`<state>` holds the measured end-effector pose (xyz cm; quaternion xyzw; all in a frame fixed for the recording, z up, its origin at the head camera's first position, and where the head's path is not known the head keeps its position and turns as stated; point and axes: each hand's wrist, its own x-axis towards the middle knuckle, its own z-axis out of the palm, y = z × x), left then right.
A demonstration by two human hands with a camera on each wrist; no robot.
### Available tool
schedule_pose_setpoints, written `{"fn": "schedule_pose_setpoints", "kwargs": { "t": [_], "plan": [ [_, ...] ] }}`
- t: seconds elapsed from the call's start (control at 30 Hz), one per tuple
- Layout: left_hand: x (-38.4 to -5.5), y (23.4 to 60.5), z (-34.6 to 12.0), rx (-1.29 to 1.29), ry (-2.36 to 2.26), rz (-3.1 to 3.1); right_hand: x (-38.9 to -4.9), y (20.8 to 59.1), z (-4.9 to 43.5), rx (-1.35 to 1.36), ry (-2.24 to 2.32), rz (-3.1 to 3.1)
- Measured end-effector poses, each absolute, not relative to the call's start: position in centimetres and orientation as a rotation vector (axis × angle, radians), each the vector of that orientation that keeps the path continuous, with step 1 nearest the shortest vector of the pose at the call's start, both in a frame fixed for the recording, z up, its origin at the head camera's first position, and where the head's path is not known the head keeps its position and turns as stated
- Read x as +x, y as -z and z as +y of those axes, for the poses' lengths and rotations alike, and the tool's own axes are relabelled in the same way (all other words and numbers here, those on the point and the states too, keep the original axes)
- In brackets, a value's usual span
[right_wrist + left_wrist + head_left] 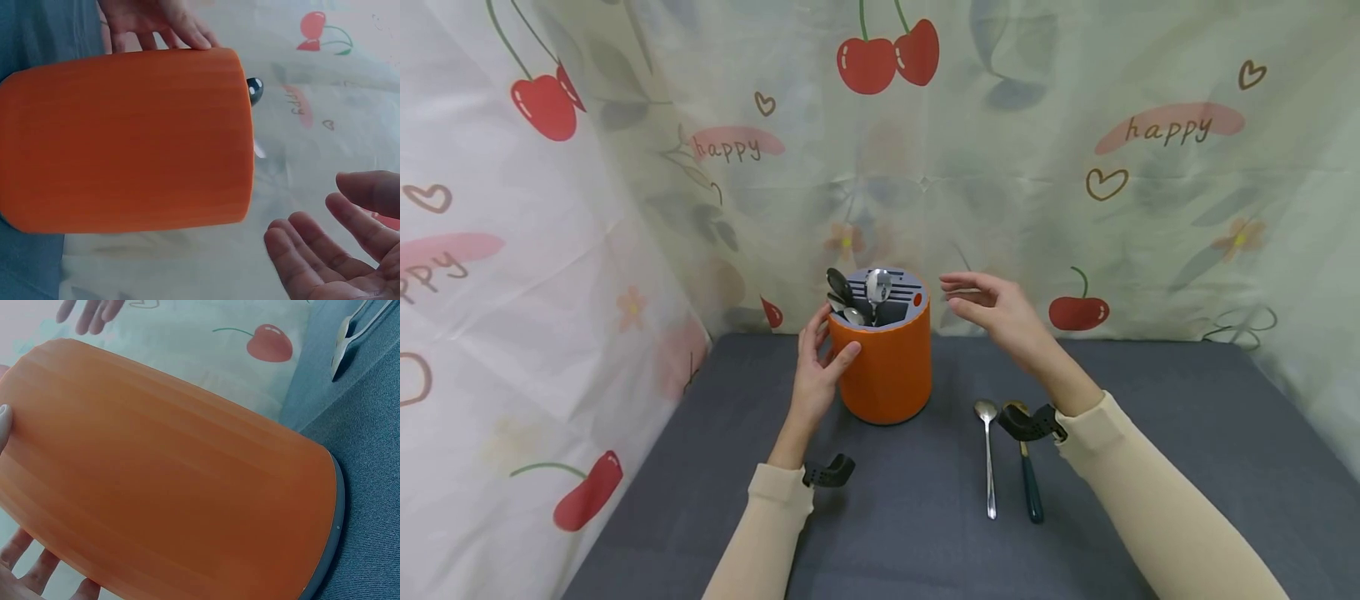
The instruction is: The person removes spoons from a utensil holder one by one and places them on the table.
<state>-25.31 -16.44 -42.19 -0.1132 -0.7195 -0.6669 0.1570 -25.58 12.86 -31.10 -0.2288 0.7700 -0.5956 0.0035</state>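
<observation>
An orange cylindrical utensil holder (886,375) with a grey slotted top stands upright on the table. Several spoons stick up from its open compartment, among them a shiny metal spoon (877,286) and a dark spoon (838,284). My left hand (820,375) grips the holder's left side near the rim, thumb at the front and fingers round the side. To the right of the rim, apart from it, my right hand (988,304) hovers with relaxed fingers and holds nothing; the right wrist view also has this hand (344,250) beyond the holder's top.
On the dark grey tabletop (902,533), right of the holder, lie a silver long-handled spoon (988,454) and a utensil with a dark green handle (1032,492), its upper part partly covered by my right wrist strap. A cherry-print curtain (1000,208) hangs behind.
</observation>
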Motion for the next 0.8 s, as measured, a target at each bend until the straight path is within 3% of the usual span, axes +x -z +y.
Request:
{"fn": "schedule_pose_setpoints", "kwargs": {
  "t": [0.8],
  "plan": [
    [-25.4, 42.1, -16.5, -0.331, 1.949, -2.046, -28.1, 29.9, 7.3, -0.777, 1.947, 2.330]
  ]
}}
